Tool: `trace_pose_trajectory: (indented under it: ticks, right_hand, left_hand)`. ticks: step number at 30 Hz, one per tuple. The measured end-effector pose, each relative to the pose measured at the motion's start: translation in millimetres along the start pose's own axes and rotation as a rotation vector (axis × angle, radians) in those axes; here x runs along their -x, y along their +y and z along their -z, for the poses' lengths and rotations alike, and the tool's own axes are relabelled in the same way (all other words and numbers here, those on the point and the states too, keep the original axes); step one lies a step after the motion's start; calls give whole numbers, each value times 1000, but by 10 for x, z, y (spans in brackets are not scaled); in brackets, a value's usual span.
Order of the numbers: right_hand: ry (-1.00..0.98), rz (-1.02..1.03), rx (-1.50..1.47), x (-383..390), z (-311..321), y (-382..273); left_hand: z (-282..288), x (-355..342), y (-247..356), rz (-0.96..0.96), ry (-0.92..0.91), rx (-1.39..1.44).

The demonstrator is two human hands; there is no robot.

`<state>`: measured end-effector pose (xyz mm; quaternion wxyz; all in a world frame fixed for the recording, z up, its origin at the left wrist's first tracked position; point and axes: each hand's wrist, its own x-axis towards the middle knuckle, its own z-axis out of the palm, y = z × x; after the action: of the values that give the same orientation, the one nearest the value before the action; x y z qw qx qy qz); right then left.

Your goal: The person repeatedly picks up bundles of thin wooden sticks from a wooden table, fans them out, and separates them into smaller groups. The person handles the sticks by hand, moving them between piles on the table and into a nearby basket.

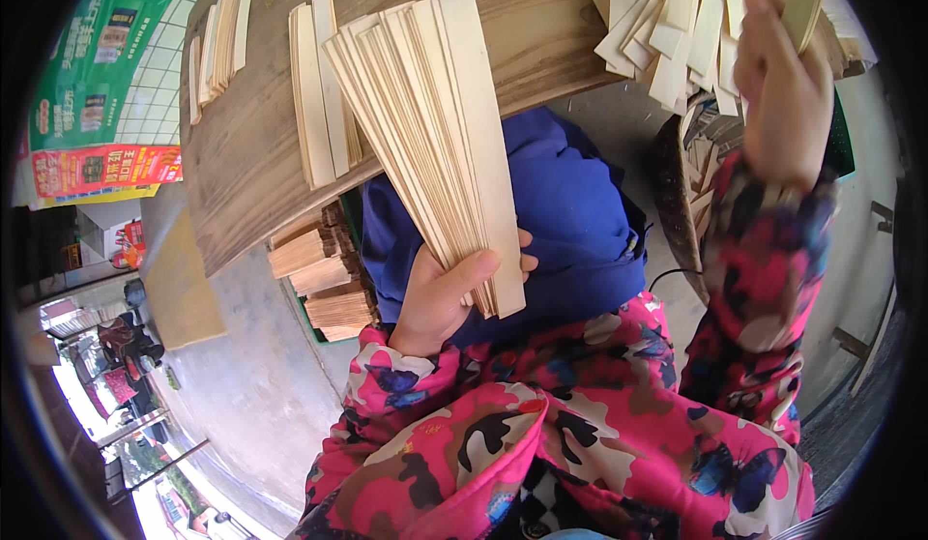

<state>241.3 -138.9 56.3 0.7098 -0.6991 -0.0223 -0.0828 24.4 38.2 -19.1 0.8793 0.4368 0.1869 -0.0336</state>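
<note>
In my left hand (447, 293) is a fanned stack of thin, pale wooden slats (416, 134), gripped near its lower end. The thumb lies across the front and fingertips show at the right edge. My right hand (788, 100) is raised at the upper right, smeared by motion. A darker wooden slat (804, 3) sticks up from among its fingers, which seem closed on the slat's lower end. Just left of that hand lies a loose, jumbled pile of slats (677, 32).
A wooden board table (251, 182) spans the top, carrying a slat bundle (324, 95) and a smaller one (222, 42). Stacked slats (333, 289) fill a green crate below its edge. A basket (674, 192) with wood pieces stands at right. Blue cloth (570, 221) covers my lap.
</note>
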Motion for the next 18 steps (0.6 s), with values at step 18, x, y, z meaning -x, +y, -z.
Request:
trace_pose_trajectory:
  ticks: [18]
  right_hand:
    - [-835, -937, -855, 1268, -382, 626]
  left_hand:
    - [121, 23, -44, 28, -178, 158]
